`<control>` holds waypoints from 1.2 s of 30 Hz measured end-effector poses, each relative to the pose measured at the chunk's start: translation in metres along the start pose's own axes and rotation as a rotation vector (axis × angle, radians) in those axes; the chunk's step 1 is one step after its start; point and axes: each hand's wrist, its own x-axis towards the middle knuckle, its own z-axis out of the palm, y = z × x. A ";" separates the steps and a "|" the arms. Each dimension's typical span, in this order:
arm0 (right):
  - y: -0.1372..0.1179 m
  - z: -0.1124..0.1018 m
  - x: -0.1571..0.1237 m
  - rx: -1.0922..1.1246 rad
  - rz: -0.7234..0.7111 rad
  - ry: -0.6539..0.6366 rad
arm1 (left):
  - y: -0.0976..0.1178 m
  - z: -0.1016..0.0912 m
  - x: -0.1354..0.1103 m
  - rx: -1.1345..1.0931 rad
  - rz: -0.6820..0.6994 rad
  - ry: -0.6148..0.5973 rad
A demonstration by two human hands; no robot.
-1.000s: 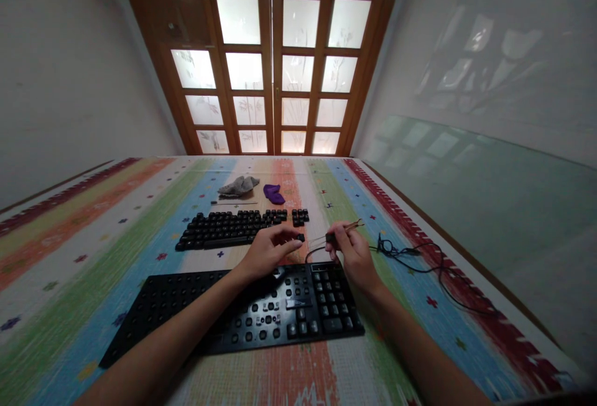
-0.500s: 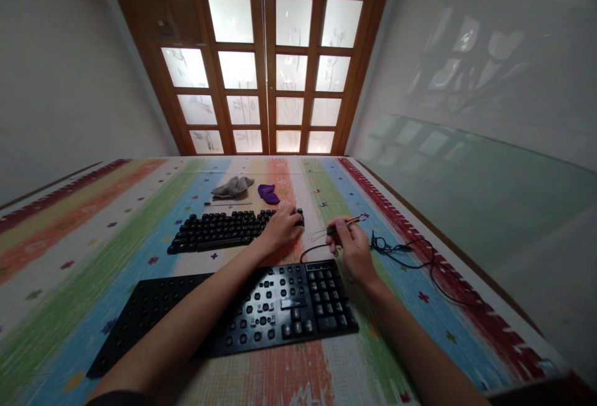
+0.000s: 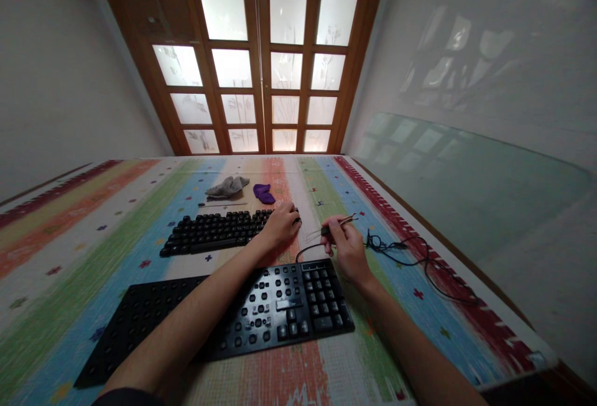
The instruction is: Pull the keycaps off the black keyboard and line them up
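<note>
My left hand (image 3: 280,226) reaches across the keyboard to the right end of the loose black keycaps (image 3: 205,233), which lie grouped in rows on the cloth. Its fingers are curled down around a black keycap (image 3: 296,221), mostly hidden by them. My right hand (image 3: 349,245) grips a wire keycap puller (image 3: 325,231) above the cloth, its thin wire loops pointing left. Below both hands lies the black keyboard (image 3: 313,336), tilted slightly. Its main section is bare of most caps, while the number pad at the right keeps its keys. My left forearm covers part of it.
A grey cloth (image 3: 227,187), a purple cloth (image 3: 264,193) and a thin brush-like stick (image 3: 222,205) lie behind the keycaps. The keyboard's cable (image 3: 426,260) coils at the right on the striped tablecloth (image 3: 261,381). A wall and glass panel (image 3: 471,188) flank the right side.
The whole view has shifted slightly, with things sitting a little further left. Both hands keep nearly the same places, the left at the keycaps and the right around the puller.
</note>
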 end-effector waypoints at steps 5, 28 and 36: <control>0.001 0.000 0.000 -0.004 0.011 -0.018 | -0.001 -0.001 0.002 0.032 0.028 -0.014; 0.001 0.000 0.000 -0.037 0.010 -0.042 | 0.000 -0.007 -0.003 0.050 0.049 0.007; -0.002 -0.001 -0.002 -0.045 0.006 -0.081 | -0.011 -0.039 -0.029 -0.055 0.005 0.104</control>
